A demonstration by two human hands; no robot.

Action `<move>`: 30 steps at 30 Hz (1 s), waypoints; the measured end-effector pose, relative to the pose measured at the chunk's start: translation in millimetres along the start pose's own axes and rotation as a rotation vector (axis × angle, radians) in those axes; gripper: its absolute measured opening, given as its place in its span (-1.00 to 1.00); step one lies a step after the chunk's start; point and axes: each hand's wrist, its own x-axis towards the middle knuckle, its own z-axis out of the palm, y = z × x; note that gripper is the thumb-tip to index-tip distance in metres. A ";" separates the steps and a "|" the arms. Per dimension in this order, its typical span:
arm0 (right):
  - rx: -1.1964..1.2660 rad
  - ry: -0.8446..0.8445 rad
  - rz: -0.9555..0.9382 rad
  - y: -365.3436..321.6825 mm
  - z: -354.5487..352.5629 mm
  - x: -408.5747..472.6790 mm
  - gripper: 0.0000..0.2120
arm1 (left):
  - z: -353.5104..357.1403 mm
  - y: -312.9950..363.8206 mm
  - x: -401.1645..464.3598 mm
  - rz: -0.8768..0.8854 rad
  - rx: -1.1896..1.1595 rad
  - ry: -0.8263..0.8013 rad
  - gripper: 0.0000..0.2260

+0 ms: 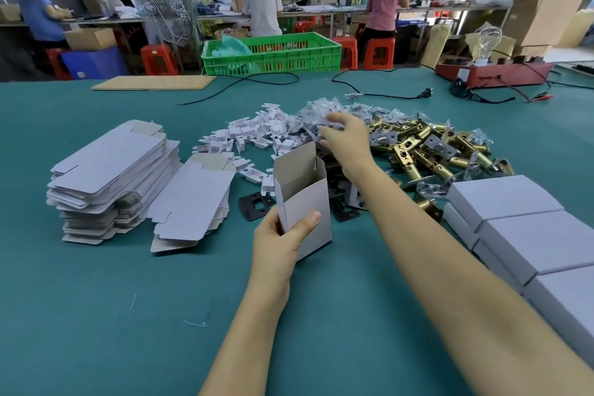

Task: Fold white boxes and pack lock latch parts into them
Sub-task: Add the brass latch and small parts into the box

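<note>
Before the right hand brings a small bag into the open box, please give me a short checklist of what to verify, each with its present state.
1. Open box held upright in left hand, top flaps open: ok.
2. Right hand reaches the pile of small clear bags: ok.
3. Grip closed on exactly one bag: cannot tell, fingers blurred.
4. Box interior clear of other parts: cannot tell, inside hidden.
5. Brass latches within reach beside the bags: ok.
6. Closed boxes stacked apart at the right: ok.
</note>
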 end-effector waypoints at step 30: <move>-0.552 -0.323 -0.572 -109.0 -94.7 -136.0 -0.90 | 12.6 3.5 -13.1 0.022 0.102 -0.211 -0.70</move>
